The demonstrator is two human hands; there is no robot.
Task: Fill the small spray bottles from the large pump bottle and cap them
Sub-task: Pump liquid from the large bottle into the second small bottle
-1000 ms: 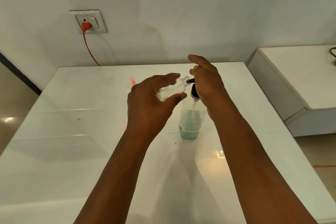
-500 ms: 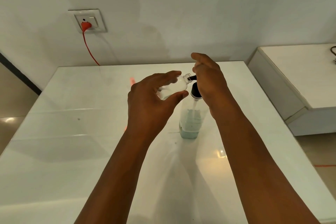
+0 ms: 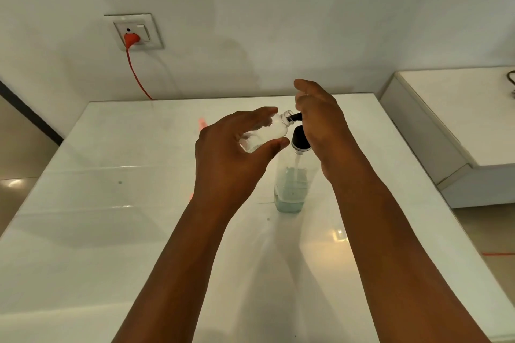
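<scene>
A: Entry, head view. Left hand grips the small spray bottle, fingers over the top, thumb beneath. The bottle is clear, uncapped, tilted with its open neck pointing right.

B: Position of the neck relative to the pump?

A: The neck meets the black nozzle of the large pump bottle. Whether the nozzle tip is inside the mouth or just at its rim, cannot tell.

B: Right hand?

A: Right hand sits on top of the pump head, covering most of it. Fingers appear fairly straight and point away from the camera; the index finger is raised above the others. Palm side is hidden, so the contact itself is not visible.

B: Large bottle status?

A: It stands upright on the white table, near the middle, slightly right. Clear body, pale blue-green liquid filling roughly the lower part, dip tube visible inside.

B: Liquid in the small bottle?

A: Too clear to judge a level.

B: Surroundings?

A: Wall socket at upper left with an orange plug; its orange cable runs down behind the table's far edge. A white cabinet stands to the right, apart from the table.
</scene>
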